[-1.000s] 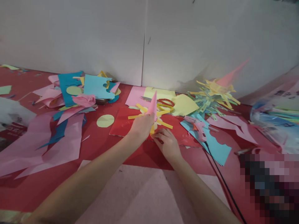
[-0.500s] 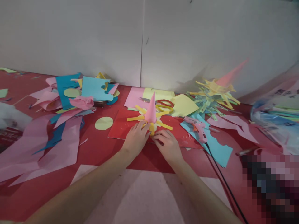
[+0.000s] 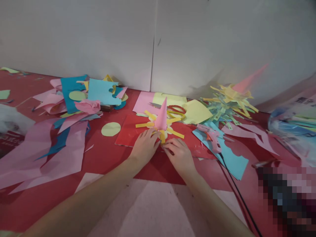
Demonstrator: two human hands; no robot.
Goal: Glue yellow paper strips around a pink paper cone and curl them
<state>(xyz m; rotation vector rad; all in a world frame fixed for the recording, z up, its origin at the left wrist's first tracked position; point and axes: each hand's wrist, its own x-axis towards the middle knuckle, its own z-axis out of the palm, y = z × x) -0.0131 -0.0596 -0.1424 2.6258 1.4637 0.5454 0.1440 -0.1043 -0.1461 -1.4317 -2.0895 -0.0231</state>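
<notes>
A pink paper cone (image 3: 161,115) stands upright on a pale round base with yellow paper strips (image 3: 175,133) spreading out from it. This piece rests on a red board (image 3: 125,131). My left hand (image 3: 145,144) is closed at the near left side of the base, its fingertips against the front yellow strip (image 3: 162,136). From the right, my right hand (image 3: 179,153) pinches near the outer end of the same strip. The fingertips partly hide where they grip. Behind the cone lie red-handled scissors (image 3: 176,109).
At right, a pink glue gun (image 3: 211,136) with a black cord lies on blue paper (image 3: 233,161). A similar cone-topped paper piece (image 3: 232,95) stands behind it. Paper scraps (image 3: 71,144) cover the left side, near a pale yellow disc (image 3: 111,129). A plastic bag (image 3: 293,123) is at far right.
The view has shifted slightly, so things sit a little further right. Both hands stay at the front strip with almost no other movement.
</notes>
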